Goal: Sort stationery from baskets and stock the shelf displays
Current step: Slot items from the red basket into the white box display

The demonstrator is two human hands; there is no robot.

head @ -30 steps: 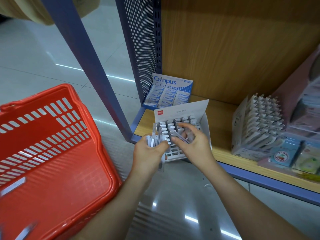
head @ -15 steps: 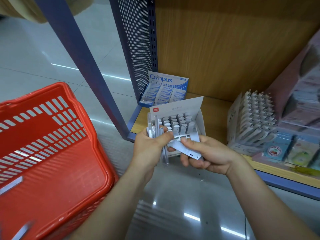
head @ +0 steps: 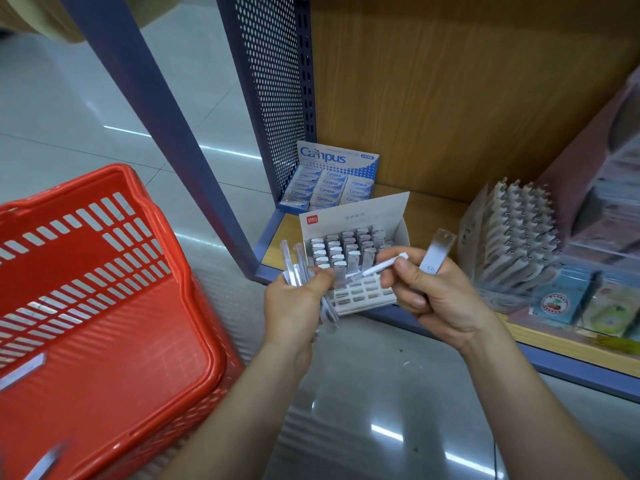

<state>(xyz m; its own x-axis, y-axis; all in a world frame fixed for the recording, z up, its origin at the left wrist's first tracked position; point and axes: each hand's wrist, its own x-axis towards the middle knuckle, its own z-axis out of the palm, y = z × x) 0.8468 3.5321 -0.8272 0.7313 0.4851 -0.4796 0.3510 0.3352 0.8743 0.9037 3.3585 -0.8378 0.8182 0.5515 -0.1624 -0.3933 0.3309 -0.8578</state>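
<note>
Working at the shelf (head: 433, 220) beside the red basket (head: 104, 306), we find the white display box (head: 353, 216) at the shelf's front edge, where a knock from either wrist could tip it to the floor (head: 346, 393). Our left hand (head: 294, 306) grips a loose fan of clear cases (head: 294, 268); our right hand (head: 436, 299) pinches two slim cases (head: 437, 251). A slack grip would spill either bundle.
</note>
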